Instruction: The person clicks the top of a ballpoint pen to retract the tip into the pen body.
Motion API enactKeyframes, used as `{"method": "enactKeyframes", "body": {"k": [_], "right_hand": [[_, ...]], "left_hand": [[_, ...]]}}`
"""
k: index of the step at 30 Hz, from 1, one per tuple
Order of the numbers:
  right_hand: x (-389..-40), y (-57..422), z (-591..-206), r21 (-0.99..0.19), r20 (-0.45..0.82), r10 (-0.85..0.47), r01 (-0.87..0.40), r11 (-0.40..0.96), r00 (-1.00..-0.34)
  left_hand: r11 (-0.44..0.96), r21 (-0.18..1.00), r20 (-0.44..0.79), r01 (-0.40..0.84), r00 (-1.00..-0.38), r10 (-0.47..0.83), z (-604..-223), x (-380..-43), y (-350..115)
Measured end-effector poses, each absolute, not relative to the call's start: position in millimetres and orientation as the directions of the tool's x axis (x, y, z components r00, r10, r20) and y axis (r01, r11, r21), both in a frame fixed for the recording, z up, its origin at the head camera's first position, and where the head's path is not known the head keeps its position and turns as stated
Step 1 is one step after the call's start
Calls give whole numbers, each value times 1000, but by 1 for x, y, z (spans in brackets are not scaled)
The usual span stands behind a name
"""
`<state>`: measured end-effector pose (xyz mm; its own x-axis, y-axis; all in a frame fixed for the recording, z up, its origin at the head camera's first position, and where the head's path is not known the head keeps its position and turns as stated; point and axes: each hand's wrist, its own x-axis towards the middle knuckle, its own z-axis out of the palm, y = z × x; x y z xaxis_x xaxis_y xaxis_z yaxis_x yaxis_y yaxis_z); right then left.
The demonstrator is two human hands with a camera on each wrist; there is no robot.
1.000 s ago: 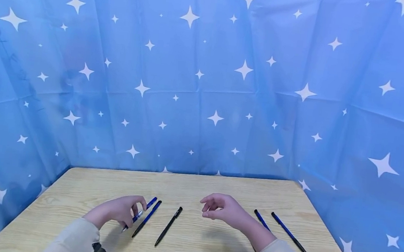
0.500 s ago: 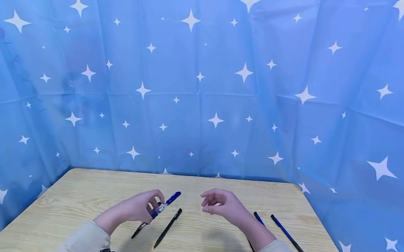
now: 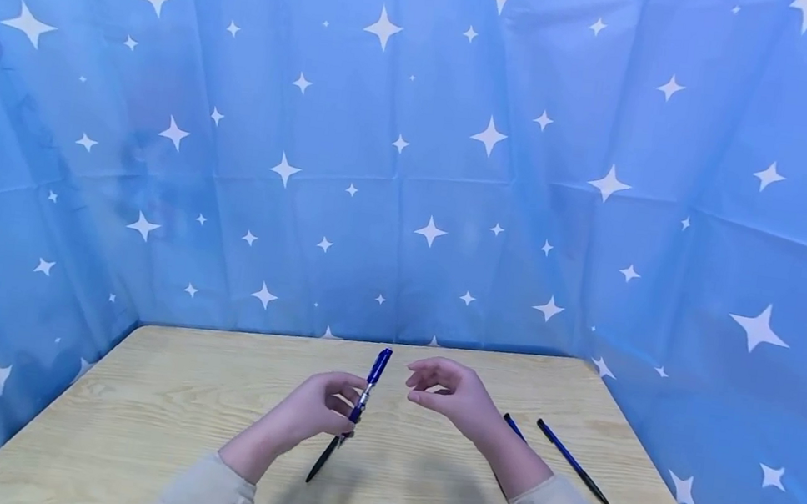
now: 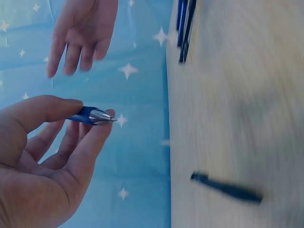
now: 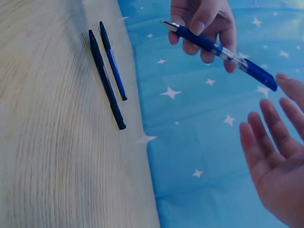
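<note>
My left hand pinches a blue ballpoint pen between thumb and fingers, lifted above the table. In the left wrist view its silver tip points away from the palm. My right hand holds nothing, its fingers loosely bent. The right wrist view shows the right thumb and fingertips close to the pen's blue top end; whether they touch it I cannot tell. Below the left hand lies a black pen, partly hidden by it.
On the wooden table, a blue-and-black pen lies at the right. Another pen is mostly covered by the right forearm. In the right wrist view a slim blue pen lies beside the black one. Blue star-printed curtains surround the table.
My left hand has lifted the blue pen from the left of the table and carried it rightward and up towards the right hand. The right hand has stayed nearly in place.
</note>
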<state>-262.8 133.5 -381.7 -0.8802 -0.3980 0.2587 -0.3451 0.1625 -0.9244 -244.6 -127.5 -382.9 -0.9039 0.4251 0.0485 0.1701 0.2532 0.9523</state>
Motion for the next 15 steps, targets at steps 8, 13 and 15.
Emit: {"method": "enactKeyframes", "body": {"k": [8, 13, 15], "right_hand": [[-255, 131, -379, -927, 310, -336, -360, 99, -890], [-252, 130, -376, -929, 327, -320, -365, 65, -889], [-251, 130, -375, -929, 333, -314, -367, 54, -889]], "left_hand": [[101, 991, 42, 93, -906, 422, -388, -230, -103], [35, 998, 26, 46, -897, 442, -390, -225, -92], [2, 999, 28, 32, -895, 445, -391, -225, -88]]}}
